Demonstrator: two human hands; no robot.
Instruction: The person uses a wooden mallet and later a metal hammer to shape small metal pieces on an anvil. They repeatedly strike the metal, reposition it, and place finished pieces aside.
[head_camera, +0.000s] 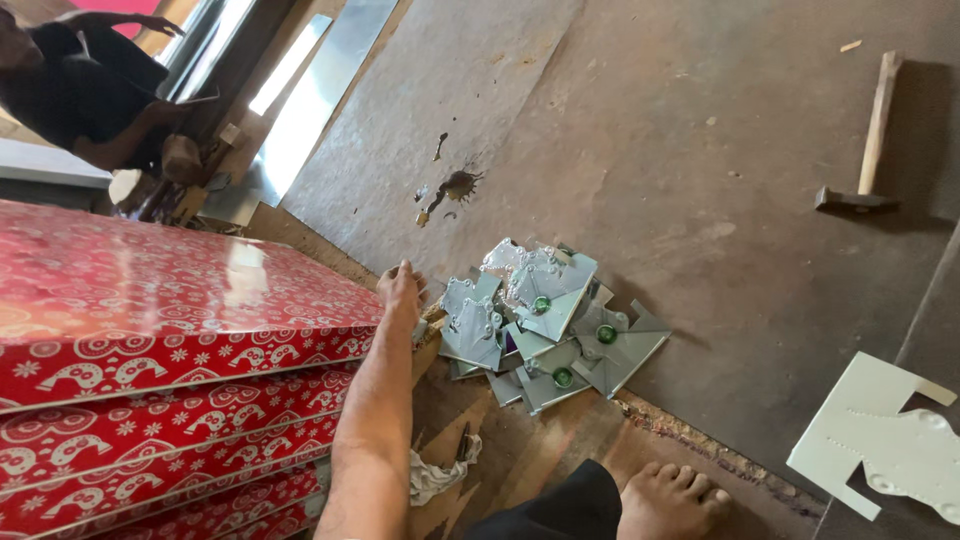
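Note:
My left hand (400, 290) reaches forward along the corner of a stack of red patterned sheets (150, 330). Its fingers are bent down at the left edge of a pile of shiny cut metal pieces (545, 325) with green studs, lying on the floor. The back of the hand faces the camera, so whether the fingers hold a piece is hidden. My right hand is out of view. My bare foot (672, 500) rests at the bottom edge, near the pile.
A hammer (868, 140) lies on the brown floor at the far right. A pale cut-out template (885, 440) sits at the lower right. Another person (90, 90) crouches at the top left beside long metal strips (300, 110). A rag (435, 475) lies by my arm.

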